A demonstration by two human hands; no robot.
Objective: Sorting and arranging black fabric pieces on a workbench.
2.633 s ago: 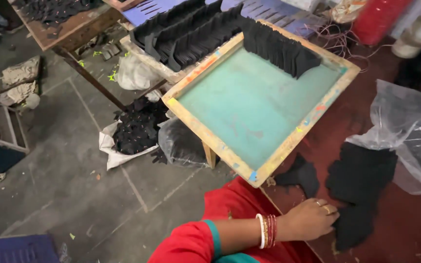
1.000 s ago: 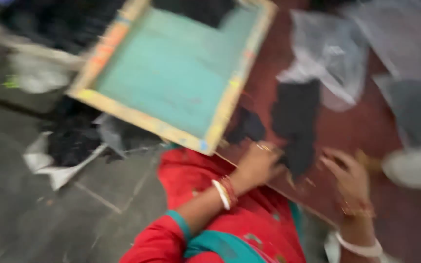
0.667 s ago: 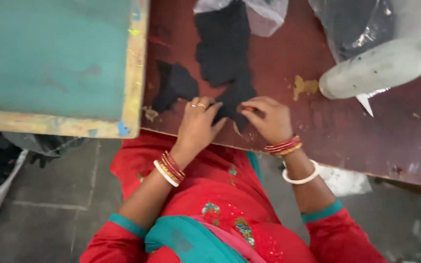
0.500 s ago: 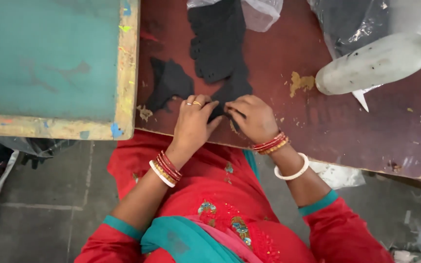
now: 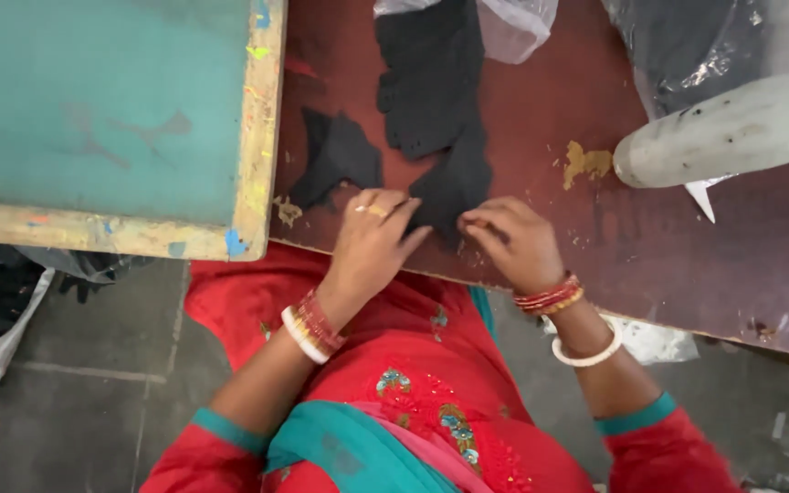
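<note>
Both hands closer together than half second ago. Black fabric piece (image 5: 454, 187) at brown table's (image 5: 668, 246) near edge; left hand (image 5: 376, 239) and right hand (image 5: 513, 242) pinch its lower edge, probably separating one layer. Next: clean peel. Teal wooden frame (image 5: 111, 119) alongside left.
</note>
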